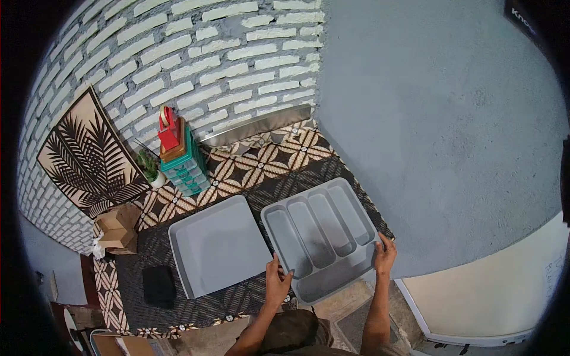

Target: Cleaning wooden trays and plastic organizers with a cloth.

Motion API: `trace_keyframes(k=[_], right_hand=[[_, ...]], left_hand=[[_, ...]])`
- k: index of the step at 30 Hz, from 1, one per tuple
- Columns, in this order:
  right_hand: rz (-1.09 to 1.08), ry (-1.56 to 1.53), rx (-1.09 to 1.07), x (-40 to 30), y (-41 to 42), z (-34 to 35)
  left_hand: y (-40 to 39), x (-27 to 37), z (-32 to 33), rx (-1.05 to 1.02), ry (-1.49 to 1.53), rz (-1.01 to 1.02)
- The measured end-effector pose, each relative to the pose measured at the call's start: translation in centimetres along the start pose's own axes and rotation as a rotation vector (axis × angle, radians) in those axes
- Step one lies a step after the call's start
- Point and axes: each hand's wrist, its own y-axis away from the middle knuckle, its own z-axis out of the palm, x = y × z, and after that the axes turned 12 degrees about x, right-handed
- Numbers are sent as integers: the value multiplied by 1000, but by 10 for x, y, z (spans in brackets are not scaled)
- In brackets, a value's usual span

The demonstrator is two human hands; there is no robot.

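Between my two hands is a grey plastic cutlery tray (319, 267) with several long compartments and one wide one along the near side. My left hand (278, 280) grips its left rim near the front corner. On the opposite side, my right hand (384, 254) holds the right rim. The tray's near edge sticks out past the table edge. Just left of it lies a plain grey shallow tray (218, 249) with a raised rim and no dividers. A folded black cloth (159, 287) rests farther left.
A teal drawer unit (187, 171) carries a brown box and a red tape dispenser (169, 133). Beside it stand a potted plant (155, 171) and a palm-leaf picture (91, 153). An open cardboard box (116, 231) sits at the left. The patterned tablecloth (262, 165) meets a grey wall (436, 133) on the right.
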Motion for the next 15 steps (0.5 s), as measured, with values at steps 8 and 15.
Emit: trace_keyframes(k=[8,15], right_hand=[[-5,39,-54,20,7,20],[-387,-40,-226,-100,71,72]], left_hand=[[2,8,-15,-122,9,-94],[3,-4,-105,302,-177,-133]])
